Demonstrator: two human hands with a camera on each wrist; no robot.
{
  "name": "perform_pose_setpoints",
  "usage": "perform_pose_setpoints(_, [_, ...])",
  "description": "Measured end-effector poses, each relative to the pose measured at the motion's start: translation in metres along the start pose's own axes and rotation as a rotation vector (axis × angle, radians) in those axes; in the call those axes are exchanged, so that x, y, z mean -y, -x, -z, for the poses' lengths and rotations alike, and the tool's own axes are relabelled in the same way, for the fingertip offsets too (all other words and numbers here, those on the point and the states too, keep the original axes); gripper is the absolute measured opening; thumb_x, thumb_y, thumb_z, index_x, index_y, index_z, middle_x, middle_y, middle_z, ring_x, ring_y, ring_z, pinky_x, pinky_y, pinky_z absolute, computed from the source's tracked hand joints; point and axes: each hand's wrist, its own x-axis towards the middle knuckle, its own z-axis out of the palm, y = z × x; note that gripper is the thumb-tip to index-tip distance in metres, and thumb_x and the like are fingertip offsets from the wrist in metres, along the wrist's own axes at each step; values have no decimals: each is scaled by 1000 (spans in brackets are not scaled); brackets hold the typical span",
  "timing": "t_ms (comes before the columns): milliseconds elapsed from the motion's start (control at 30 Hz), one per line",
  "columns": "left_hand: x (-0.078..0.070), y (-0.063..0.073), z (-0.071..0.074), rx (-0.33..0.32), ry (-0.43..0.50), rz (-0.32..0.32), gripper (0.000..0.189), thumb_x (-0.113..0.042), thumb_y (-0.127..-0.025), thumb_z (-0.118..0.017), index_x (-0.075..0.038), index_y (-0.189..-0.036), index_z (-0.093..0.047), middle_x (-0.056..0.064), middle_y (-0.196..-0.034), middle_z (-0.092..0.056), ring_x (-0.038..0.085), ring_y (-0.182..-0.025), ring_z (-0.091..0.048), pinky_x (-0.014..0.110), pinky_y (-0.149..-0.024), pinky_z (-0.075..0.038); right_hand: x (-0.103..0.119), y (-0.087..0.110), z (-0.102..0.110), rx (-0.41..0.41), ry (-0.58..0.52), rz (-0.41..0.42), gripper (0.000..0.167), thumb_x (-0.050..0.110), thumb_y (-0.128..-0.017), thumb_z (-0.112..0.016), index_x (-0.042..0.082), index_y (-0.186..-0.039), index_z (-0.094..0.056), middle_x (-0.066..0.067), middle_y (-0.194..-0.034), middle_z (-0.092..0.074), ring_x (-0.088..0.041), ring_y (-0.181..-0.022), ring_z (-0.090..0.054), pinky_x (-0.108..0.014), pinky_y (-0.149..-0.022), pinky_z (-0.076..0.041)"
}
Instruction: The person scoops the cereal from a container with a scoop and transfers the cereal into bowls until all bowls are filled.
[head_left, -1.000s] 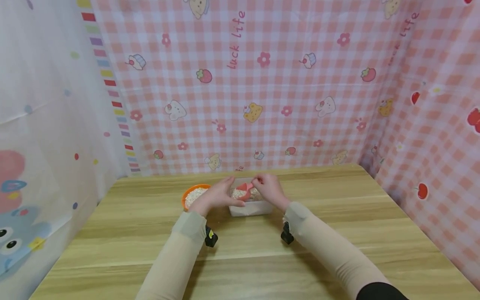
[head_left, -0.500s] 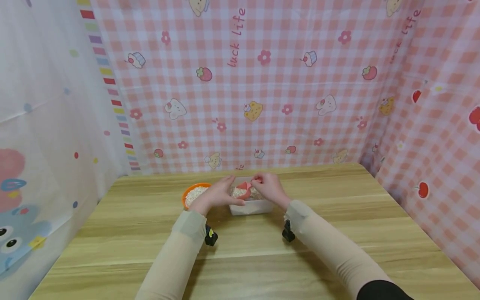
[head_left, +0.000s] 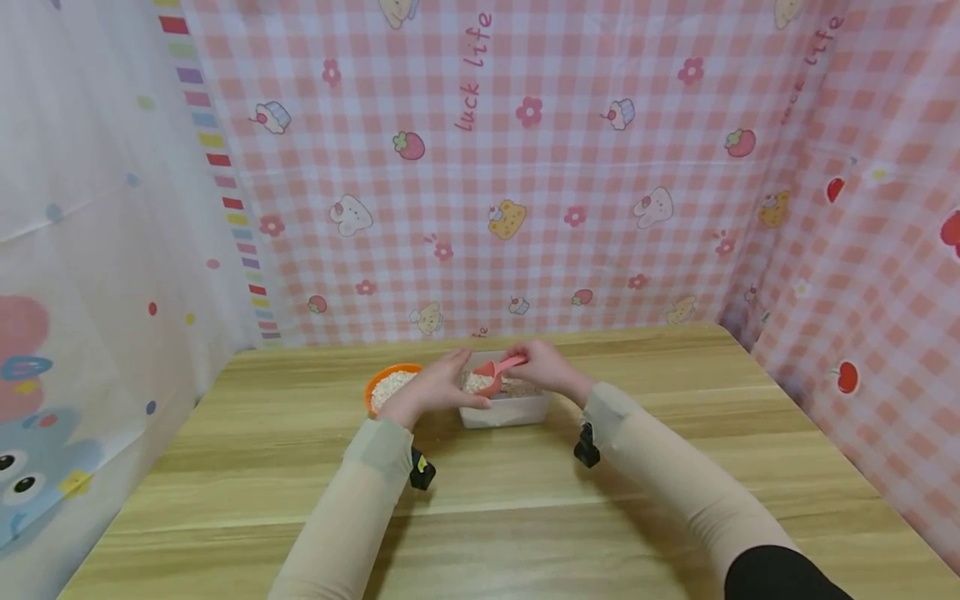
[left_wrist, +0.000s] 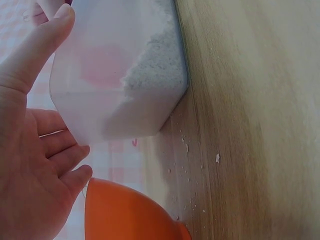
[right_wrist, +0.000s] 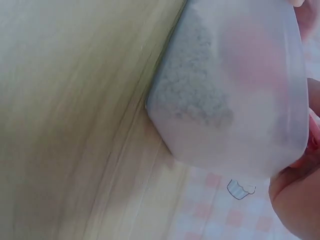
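Observation:
A pink scoop (head_left: 512,362) is pinched by its handle in my right hand (head_left: 553,368). Its bowl sits inside a translucent white plastic container (head_left: 504,414), beside pale flakes that look like oats (head_left: 477,382). Whether flakes lie in the scoop is hard to tell. My left hand (head_left: 431,392) holds the container's left end, thumb along the near wall and fingers around the end wall. In the left wrist view, flakes (left_wrist: 159,65) are heaped against the container's wall. The scoop's pink blur shows through the plastic in both wrist views.
An orange bowl (head_left: 370,393) of similar white flakes stands left of the container, partly behind my left hand. Loose crumbs (left_wrist: 217,158) dot the wooden table (head_left: 495,517). A pink checked curtain (head_left: 525,167) hangs behind the table, with more cloth at both sides.
My right hand has drawn slightly right, and more of the scoop's handle shows, lying tilted up to the right. My left hand keeps its place on the container.

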Motion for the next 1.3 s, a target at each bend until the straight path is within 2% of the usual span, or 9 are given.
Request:
perform_pose_setpoints(267, [-1,0,0,-6,-5,-8,107,-49,-78,-78,0,-153,-20,17,-158,-20,31,-143,-22,47,-112,-28,0,0,-3,-42,-21,13,16,7,-87,-67,-2,-101,-70,-4,-77,-65,-12,-61,-51,-24,-57,-45])
perform_pose_setpoints(500, [1,-3,-2,0,-3,-7,108,-51,-77,-78,-2,-154,-19,17,-158,-20,30,-144,-21,47,-113,-27,1,5,8,-49,-92,-11,20,7,-86,-68,-4,-103,-70,-7,-82,-66,-15,-65,-54,-25,-60,-47])
perform_pose_setpoints(733, [3,-3,-2,0,-20,17,109,-54,-77,-76,-5,-155,-18,15,-159,-18,28,-144,-20,46,-113,-26,-6,9,24,-63,-159,-50,27,12,-87,-69,-4,-108,-69,-9,-86,-67,-33,-78,-60,-35,-67,-51])
perform_pose_setpoints(833, [3,-2,-2,-4,-15,28,109,-54,-76,-77,-7,-155,-19,13,-159,-18,28,-145,-19,46,-114,-25,-10,10,31,-79,-163,-65,30,15,-88,-70,-3,-111,-68,-10,-85,-67,-27,-69,-56,-33,-61,-48])
perform_pose_setpoints(1000, [2,0,-1,-9,-12,30,107,-52,-77,-77,-5,-155,-20,14,-159,-19,28,-145,-19,46,-114,-23,-15,13,39,-118,-190,-114,31,15,-88,-69,-3,-113,-67,-2,-75,-59,-11,-55,-41,-23,-50,-36])
perform_pose_setpoints(1300, [1,-1,3,22,2,1,106,-46,-79,-78,-1,-154,-16,18,-159,-16,31,-145,-17,46,-115,-22,-23,15,45,-140,-245,-119,31,14,-88,-68,-3,-114,-67,-1,-74,-60,-8,-53,-38,-21,-47,-35])
